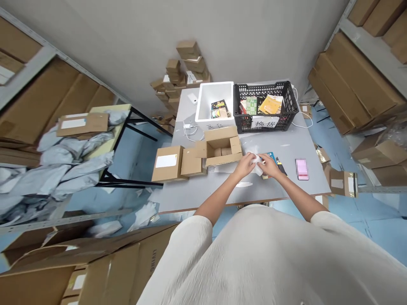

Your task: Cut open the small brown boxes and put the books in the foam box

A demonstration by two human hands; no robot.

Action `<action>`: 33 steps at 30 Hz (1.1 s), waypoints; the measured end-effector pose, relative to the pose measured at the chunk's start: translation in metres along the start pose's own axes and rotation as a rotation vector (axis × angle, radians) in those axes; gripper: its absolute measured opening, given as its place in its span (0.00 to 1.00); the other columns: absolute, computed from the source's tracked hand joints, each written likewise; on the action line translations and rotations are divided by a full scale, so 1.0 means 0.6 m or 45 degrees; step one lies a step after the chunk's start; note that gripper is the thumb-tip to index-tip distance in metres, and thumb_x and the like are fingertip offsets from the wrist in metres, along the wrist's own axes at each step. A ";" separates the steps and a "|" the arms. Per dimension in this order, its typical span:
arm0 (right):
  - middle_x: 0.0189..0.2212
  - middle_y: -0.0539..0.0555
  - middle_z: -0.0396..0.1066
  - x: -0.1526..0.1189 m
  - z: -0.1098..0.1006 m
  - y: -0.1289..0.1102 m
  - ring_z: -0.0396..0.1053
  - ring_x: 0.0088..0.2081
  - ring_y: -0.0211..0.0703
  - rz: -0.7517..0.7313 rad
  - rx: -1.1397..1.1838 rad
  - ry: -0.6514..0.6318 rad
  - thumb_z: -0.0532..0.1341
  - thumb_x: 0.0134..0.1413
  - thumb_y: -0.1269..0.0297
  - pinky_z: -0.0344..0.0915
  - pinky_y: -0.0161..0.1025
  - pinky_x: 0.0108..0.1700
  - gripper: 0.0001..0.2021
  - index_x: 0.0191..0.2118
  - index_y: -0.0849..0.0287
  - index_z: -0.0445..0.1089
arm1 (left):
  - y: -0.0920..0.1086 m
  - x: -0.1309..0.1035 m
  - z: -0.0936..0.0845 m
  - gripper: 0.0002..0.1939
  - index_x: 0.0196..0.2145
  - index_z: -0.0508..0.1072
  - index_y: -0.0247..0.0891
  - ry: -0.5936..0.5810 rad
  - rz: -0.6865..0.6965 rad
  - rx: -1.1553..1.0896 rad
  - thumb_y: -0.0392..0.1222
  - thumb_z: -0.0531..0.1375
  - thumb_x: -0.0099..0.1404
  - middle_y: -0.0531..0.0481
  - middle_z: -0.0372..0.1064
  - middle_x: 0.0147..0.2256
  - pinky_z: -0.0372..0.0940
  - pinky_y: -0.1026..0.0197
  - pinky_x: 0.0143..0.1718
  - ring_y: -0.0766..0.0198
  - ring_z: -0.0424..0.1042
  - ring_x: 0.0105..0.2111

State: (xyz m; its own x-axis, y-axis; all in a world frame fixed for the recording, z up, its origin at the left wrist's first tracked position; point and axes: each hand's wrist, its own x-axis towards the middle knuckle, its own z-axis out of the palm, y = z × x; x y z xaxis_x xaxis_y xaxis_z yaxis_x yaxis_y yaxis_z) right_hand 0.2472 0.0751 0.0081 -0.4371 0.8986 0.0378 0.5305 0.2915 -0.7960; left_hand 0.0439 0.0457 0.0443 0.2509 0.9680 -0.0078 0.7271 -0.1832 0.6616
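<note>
My left hand [244,165] and my right hand [270,165] meet over the front middle of the grey table [222,190]. Both are closed on a crumpled piece of white, partly see-through wrapping [257,170]; anything inside it is hidden. Under and beside my right hand lies a blue-covered booklet [270,155], mostly covered by the hand. A black and yellow tool [281,167], perhaps a cutter, rests just right of that hand. To the left of my left hand stands an open, seemingly empty cardboard box [224,159].
Two closed cardboard boxes, one labelled [167,163] and one plain [191,163], sit left. Behind are a white foam bin [199,106] and a black crate [293,111] holding booklets. A phone [302,169] lies right. Grey parcels [85,165] crowd the side table.
</note>
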 end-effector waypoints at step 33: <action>0.63 0.61 0.78 0.248 0.251 -0.131 0.74 0.65 0.55 0.219 0.069 -0.139 0.60 0.66 0.69 0.65 0.50 0.72 0.26 0.68 0.60 0.73 | -0.208 -0.045 -0.159 0.20 0.60 0.76 0.37 -0.035 -0.507 0.317 0.46 0.50 0.82 0.34 0.77 0.61 0.57 0.41 0.68 0.42 0.69 0.66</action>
State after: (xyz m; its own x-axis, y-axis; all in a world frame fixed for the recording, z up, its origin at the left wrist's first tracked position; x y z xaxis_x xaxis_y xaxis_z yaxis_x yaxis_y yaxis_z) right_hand 0.0309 0.1367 -0.0146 -0.4211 0.8919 -0.1648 0.5653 0.1160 -0.8167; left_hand -0.1145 0.0588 0.0336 -0.0640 0.9671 -0.2464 0.9006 0.1623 0.4033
